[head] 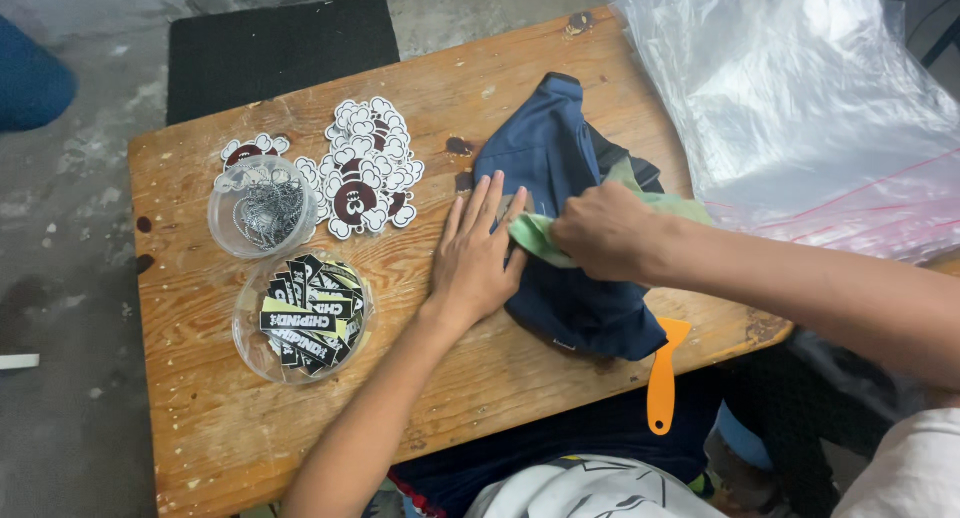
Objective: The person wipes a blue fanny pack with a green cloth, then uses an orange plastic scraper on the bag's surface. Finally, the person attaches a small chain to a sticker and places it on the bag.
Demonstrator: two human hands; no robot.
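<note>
Head view of a wooden table. Left hand lies flat, fingers spread, on a folded navy garment at table centre. Right hand, curled, pinches a pale green cloth against it. Left: stickers and two clear tubs. Near edge: orange scraper. Far right: plastic bags.

The right hand hides its fingers in green cloth.
</note>
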